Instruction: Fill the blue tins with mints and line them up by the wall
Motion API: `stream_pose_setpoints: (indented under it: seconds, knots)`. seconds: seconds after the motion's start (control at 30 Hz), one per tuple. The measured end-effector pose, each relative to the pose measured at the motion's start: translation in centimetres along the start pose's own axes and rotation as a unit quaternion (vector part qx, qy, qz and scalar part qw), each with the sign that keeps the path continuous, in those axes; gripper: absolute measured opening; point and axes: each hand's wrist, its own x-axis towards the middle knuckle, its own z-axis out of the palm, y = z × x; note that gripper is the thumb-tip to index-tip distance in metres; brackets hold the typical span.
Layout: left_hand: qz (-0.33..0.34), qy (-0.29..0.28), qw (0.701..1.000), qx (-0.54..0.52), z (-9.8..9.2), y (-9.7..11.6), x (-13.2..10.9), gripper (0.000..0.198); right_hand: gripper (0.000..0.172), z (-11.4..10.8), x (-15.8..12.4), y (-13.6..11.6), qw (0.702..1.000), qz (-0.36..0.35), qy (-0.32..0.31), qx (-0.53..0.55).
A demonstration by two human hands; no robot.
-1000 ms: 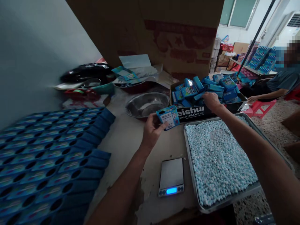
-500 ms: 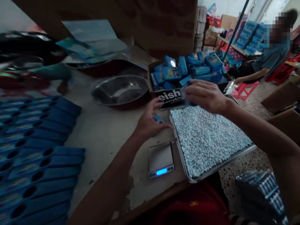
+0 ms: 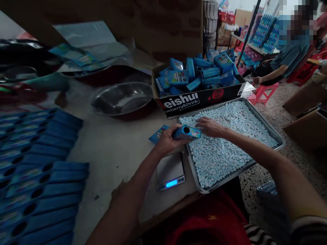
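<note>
My left hand (image 3: 168, 140) is closed round a small blue carton (image 3: 187, 132) that has a dark round hole in its upper side. It holds the carton at the tray's left edge, above a digital scale (image 3: 170, 170) with a lit blue display. Behind that hand a second blue carton (image 3: 158, 133) lies on the table. My right hand (image 3: 211, 127) reaches low over a metal tray (image 3: 280, 141) and touches the small pale blue and white pellets (image 3: 222, 156) in it. Its fingers look stretched and apart, their tips partly hidden among the pellets.
A black printed cardboard box (image 3: 199, 102) full of blue cartons stands behind the tray. Rows of holed blue cartons (image 3: 48, 190) fill the left. A steel bowl (image 3: 122, 100) sits mid-table. At far right a person (image 3: 288, 61) sits by a pink stool (image 3: 267, 92).
The blue item in my right hand is gone from it, and my left hand, open before, now grips a carton. My right hand has lowered from the box's front to the pellets.
</note>
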Motion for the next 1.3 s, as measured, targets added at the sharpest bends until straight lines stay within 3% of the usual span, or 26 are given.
stream_pose_setpoints:
  seconds: [0.1, 0.2, 0.3, 0.4, 0.47, 0.53, 0.6, 0.7, 0.77, 0.87, 0.93, 1.0, 1.13, 1.2, 1.3]
  knots:
    - [-0.052, 0.025, 0.998, 0.004, -1.1, -0.7, -0.8, 0.067, 0.033, 2.8, 1.8, -1.1, 0.999, -0.035, -0.031, -0.007]
    - [-0.095, -0.018, 0.995, 0.021, -1.8, -1.4, 0.4, 0.082, 0.037, 3.2, 0.1, -1.8, 0.999, -0.011, -0.033, -0.007]
    - [-0.054, -0.096, 0.99, 0.085, -0.9, -1.7, 4.4, 0.088, 0.029, 1.6, -4.4, -1.3, 0.999, 0.024, -0.038, -0.003]
    - [0.018, -0.175, 0.964, 0.202, 1.7, -1.6, 8.6, 0.083, 0.025, -1.5, -9.9, 0.3, 0.997, 0.055, -0.039, 0.021]
    - [0.038, -0.19, 0.941, 0.276, 3.6, -1.6, 9.6, 0.077, 0.031, -3.6, -13.6, 1.7, 0.995, 0.086, -0.018, 0.039]
    - [0.048, -0.176, 0.931, 0.315, 5.3, -1.6, 9.0, 0.078, 0.042, -5.2, -17.3, 3.4, 0.983, 0.177, 0.049, 0.03]
    - [0.059, -0.166, 0.921, 0.348, 6.7, -1.5, 7.5, 0.097, 0.051, -5.9, -20.5, 5.0, 0.94, 0.319, 0.116, -0.016]
    - [0.04, -0.148, 0.89, 0.43, 8.4, -0.9, 6.1, 0.115, 0.066, -5.4, -23.2, 6.6, 0.888, 0.444, 0.08, -0.092]
    - [-0.012, -0.118, 0.881, 0.458, 8.9, -0.3, 6.3, 0.11, 0.075, -4.4, -23.4, 6.9, 0.873, 0.473, 0.036, -0.114]
    - [-0.096, -0.044, 0.921, 0.376, 9.1, 0.1, 5.8, 0.096, 0.08, -3.0, -22.3, 6.6, 0.865, 0.486, 0.036, -0.117]
    - [-0.117, 0.038, 0.959, 0.256, 9.2, 0.1, 3.7, 0.081, 0.077, -2.3, -21.5, 6.3, 0.871, 0.473, 0.062, -0.116]
    - [-0.112, 0.116, 0.978, 0.133, 10.0, -0.1, 0.2, 0.068, 0.071, -1.8, -20.8, 5.9, 0.875, 0.46, 0.093, -0.119]
    - [-0.133, 0.206, 0.969, -0.027, 14.3, -0.2, -5.1, 0.049, 0.059, -0.5, -19.3, 4.8, 0.879, 0.446, 0.139, -0.101]
    - [-0.139, 0.237, 0.959, -0.074, 17.2, 0.2, -5.2, 0.053, 0.055, 0.3, -18.0, 3.8, 0.885, 0.433, 0.157, -0.062]
    - [-0.117, 0.234, 0.958, -0.117, 21.1, 1.1, -2.2, 0.055, 0.048, 1.7, -15.2, 2.0, 0.87, 0.423, 0.229, 0.106]
